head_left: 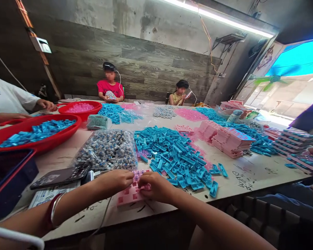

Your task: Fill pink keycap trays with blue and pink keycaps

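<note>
A pink plastic tray (129, 197) with square openings lies flat at the table's front edge, with clear pink pieces (138, 173) along its far part. My left hand (123, 179) rests at the tray's left side, fingers pressed together; what they hold, if anything, is hidden. Over the tray's right side, my right hand (156, 185) is closed, with a small pink piece (146, 187) showing at its fingertips. Just beyond it spreads a heap of blue plastic pieces (172, 152). A clear bag of small grey, white and blue parts (108, 149) lies beyond my left hand.
Red basins (77, 126) and a dark blue basket (13, 184) stand at left. A phone (58, 177) lies by my left forearm. Stacked pink trays (228, 140) stand at right. A cable (104, 217) hangs over the front edge. Other people sit around the table.
</note>
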The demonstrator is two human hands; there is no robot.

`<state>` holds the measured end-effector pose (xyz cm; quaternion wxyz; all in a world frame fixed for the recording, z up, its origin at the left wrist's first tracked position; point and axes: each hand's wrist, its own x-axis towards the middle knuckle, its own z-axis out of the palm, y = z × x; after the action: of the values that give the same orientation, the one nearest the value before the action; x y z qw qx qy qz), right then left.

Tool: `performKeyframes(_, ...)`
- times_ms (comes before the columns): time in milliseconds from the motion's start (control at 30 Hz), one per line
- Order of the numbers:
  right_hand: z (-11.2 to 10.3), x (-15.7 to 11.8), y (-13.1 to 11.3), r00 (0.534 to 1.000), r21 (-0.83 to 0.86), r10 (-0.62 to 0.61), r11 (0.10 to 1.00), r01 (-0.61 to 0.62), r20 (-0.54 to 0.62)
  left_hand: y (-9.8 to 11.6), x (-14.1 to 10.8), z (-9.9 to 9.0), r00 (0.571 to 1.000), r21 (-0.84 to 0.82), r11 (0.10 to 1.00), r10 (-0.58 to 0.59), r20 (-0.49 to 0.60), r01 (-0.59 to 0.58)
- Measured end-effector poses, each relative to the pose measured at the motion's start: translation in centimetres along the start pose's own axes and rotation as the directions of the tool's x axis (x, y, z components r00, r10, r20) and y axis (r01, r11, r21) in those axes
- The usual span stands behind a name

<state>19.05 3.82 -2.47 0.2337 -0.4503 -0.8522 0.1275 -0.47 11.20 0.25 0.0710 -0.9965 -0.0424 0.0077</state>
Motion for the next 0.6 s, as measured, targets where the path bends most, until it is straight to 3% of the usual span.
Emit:
performKeyframes(167,0.0,-0.03,0.03,1.0,0.02,-0.004,1.0,0.004,-0.015,0.17,0.16,0.24,0.995,0.117,0.992,0.066,-0.077,-0.057)
performKeyframes(333,-0.03,-0.01,0.01,1.0,0.023,-0.008,1.0,0.008,-0.016,0.09,0.18,0.5,0.989,0.109,0.99,0.101,-0.109,-0.089)
performKeyframes(467,0.09,-0.01,-0.18,0.998,0.044,0.012,0.999,-0.01,-0.062,-0.29,-0.15,0.56,0.991,-0.06,0.998,0.027,-0.128,-0.034)
performKeyframes(600,0.69,0.59,-0.5,0.979,0.094,0.032,0.995,-0.013,-0.201,-0.53,-0.68,-0.1,0.977,-0.378,0.913,-0.2,-0.08,0.156)
